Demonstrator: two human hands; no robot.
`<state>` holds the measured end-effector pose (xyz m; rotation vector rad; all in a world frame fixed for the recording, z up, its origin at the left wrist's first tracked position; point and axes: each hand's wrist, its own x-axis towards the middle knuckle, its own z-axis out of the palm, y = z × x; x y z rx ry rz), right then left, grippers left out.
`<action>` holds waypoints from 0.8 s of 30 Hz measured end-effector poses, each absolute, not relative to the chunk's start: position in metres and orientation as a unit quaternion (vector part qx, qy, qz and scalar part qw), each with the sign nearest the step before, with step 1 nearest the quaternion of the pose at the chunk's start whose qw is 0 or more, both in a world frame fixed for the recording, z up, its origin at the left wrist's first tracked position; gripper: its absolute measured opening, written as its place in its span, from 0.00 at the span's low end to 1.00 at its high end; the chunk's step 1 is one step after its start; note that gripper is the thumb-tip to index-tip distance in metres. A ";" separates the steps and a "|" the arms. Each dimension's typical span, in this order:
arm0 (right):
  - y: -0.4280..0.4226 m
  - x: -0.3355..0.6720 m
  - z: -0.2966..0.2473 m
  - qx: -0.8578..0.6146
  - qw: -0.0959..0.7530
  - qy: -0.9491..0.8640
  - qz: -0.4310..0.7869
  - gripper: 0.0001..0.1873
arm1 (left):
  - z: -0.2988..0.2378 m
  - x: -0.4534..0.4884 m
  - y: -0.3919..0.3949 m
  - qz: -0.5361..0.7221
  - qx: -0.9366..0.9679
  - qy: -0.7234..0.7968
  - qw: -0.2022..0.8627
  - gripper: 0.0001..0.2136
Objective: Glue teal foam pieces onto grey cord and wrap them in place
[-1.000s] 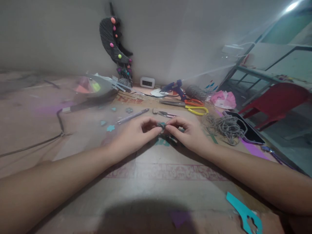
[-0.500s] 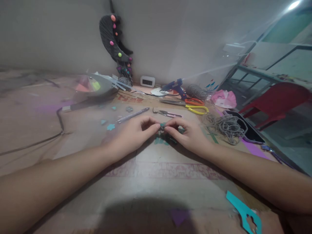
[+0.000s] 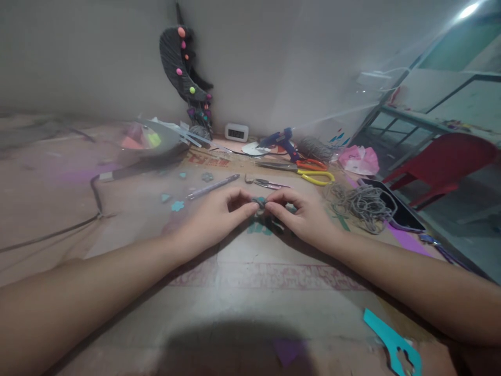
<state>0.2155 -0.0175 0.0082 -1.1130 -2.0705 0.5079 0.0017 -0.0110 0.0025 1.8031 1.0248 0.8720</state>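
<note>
Between my fingertips is a short length of grey yarn (image 3: 260, 204), with a bit of teal showing beside it. My left hand (image 3: 223, 213) pinches its left end between thumb and forefinger. Pinched the same way, my right hand (image 3: 303, 214) has the right end. Teal cut-outs (image 3: 258, 228) lie on the board just beneath, partly hidden by the fingers. A pen (image 3: 213, 187) and small thread snips (image 3: 272, 184) rest just beyond the hands. To the left lies a turquoise flower cut-out (image 3: 177, 206).
Yellow-and-orange-handled scissors (image 3: 317, 177), a blue glue gun (image 3: 282, 141) and a white digital clock (image 3: 237, 132) are at the back. Tangled grey yarn (image 3: 364, 206) overlaps a phone (image 3: 409, 216) on the right. A turquoise paper scrap (image 3: 385, 334) lies front right; a black cable (image 3: 50, 230) runs left.
The fingertips have shifted slightly, and more of the grey yarn shows between them. Both hands stay in nearly the same place; the surroundings are unchanged.
</note>
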 end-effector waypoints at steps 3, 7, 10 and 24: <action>-0.017 0.218 0.012 -0.423 0.367 -0.808 0.184 0.09 | 0.002 0.001 -0.011 0.349 0.724 0.424 0.417 0.11; -0.005 0.231 0.023 -0.455 0.403 -0.783 0.131 0.11 | 0.002 0.002 -0.011 0.346 0.724 0.434 0.409 0.11; 0.012 0.247 0.030 -0.481 0.405 -0.772 0.094 0.08 | 0.001 0.003 -0.011 0.349 0.721 0.433 0.414 0.11; 0.123 0.303 0.034 -0.653 0.248 -0.714 0.039 0.25 | -0.001 0.005 -0.007 0.347 0.712 0.438 0.425 0.11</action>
